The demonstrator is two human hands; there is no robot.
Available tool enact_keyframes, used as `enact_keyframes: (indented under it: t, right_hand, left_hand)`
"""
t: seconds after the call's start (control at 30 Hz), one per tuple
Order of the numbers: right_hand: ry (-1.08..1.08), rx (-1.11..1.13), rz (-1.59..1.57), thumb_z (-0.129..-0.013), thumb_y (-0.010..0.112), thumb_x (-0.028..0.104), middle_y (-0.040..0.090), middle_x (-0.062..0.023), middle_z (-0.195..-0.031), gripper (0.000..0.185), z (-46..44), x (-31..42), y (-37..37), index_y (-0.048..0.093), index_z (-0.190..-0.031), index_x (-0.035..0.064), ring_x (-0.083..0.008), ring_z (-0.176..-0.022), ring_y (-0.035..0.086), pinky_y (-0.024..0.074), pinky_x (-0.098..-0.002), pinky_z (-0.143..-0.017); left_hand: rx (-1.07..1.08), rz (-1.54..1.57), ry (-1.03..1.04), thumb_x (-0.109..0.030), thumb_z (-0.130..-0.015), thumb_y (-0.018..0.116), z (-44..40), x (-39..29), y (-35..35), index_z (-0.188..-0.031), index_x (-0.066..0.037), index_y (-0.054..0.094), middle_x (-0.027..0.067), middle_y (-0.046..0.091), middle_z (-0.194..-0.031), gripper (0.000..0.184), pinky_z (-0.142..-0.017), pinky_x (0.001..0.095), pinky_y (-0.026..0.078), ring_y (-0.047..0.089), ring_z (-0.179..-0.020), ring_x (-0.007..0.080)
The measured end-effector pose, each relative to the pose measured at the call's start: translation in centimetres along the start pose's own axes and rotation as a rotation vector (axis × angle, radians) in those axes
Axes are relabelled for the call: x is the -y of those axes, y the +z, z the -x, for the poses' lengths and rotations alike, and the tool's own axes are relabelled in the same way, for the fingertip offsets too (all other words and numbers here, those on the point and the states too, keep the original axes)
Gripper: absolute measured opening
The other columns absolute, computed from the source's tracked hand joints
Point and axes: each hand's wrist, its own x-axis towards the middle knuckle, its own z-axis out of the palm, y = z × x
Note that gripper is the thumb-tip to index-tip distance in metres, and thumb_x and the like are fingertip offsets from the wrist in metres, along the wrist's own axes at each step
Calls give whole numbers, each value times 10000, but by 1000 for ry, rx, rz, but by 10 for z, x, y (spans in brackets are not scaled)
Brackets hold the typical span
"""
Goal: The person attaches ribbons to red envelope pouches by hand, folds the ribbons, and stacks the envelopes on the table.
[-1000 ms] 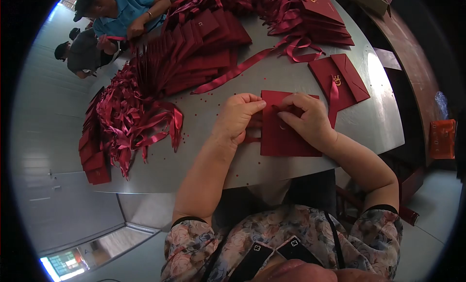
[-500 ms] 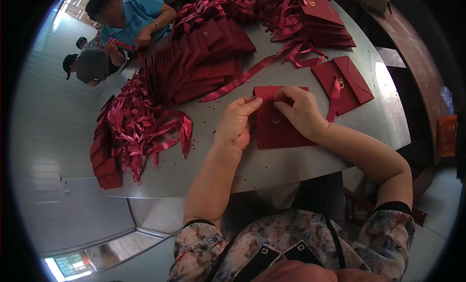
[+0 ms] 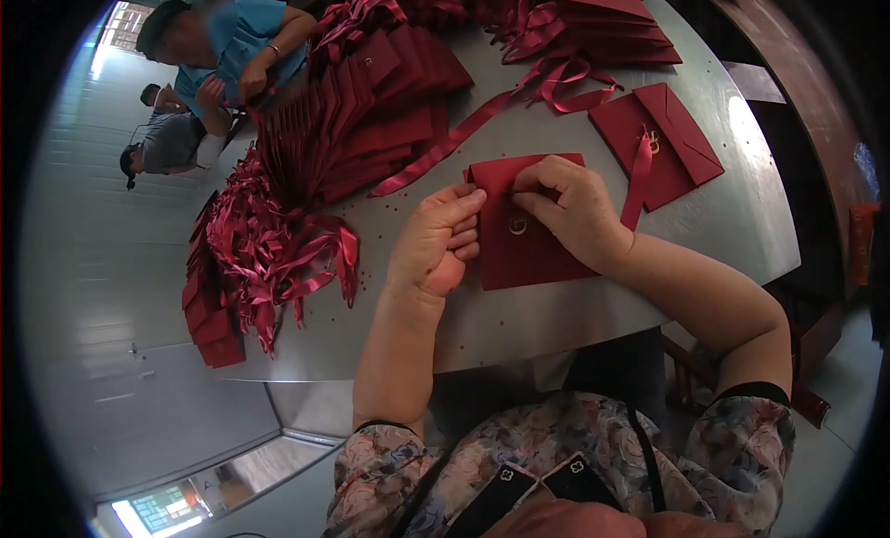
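A red pouch is lying near the middle of the frame, flat on the grey surface, a small pale logo showing below its upper edge. The left hand is gripping the pouch's upper left edge, thumb and forefinger pinching it while the other fingers are curling in beneath. The right hand is resting over the upper right part of the pouch, thumb and forefinger coming close together above the logo; whether they are pinching anything, I cannot tell.

A second pouch is lying toward the upper right, near the right hand, with a ribbon trailing down from its gold logo. A dense row of pouches is filling the upper middle, and a stack is sitting at the upper right. A tangle of ribbons is spilling across the left of the surface, with red specks lying scattered nearby. In the upper left, a person in blue is bending over the surface, both hands close together.
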Motion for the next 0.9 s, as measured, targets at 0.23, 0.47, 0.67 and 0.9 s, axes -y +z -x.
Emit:
enact_keyframes:
  t: [0.23, 0.47, 0.67, 0.9]
  right_hand:
    - [-22, -26, -35, -830, 706, 9, 654, -123, -887, 116, 1, 2, 1, 668, -939, -6, -233, -804, 641, 512, -316, -732]
    - [50, 16, -72, -857, 697, 27, 668, -107, -896, 126, -2, 2, 1, 667, -974, -8, -181, -833, 638, 511, -295, -769]
    - [68, -4, -90, -856, 688, 38, 668, -132, -913, 129, -4, -3, 1, 671, -975, -8, -225, -839, 647, 514, -315, -767]
    - [78, 59, -67, -845, 688, 57, 674, -138, -900, 141, -4, 1, -2, 669, -972, -4, -246, -823, 661, 521, -329, -753]
  left_hand:
    - [5, 19, 51, -128, -911, 682, 2, -1, 7, -970, -112, 614, -107, 514, -716, 92, -471, 173, 229, 335, -531, -9]
    - [24, 95, 56, -104, -883, 707, 1, 2, 4, -963, -120, 624, -87, 582, -783, 117, -509, 172, 275, 403, -585, -5]
    - [34, -45, 144, -34, -837, 736, -7, 9, -2, -1005, -106, 660, -34, 676, -895, 197, -602, 190, 347, 541, -702, 32]
    - [-33, 11, 241, -25, -856, 709, -7, 14, 7, -1049, -66, 663, 21, 671, -990, 203, -902, 270, 461, 592, -961, 118]
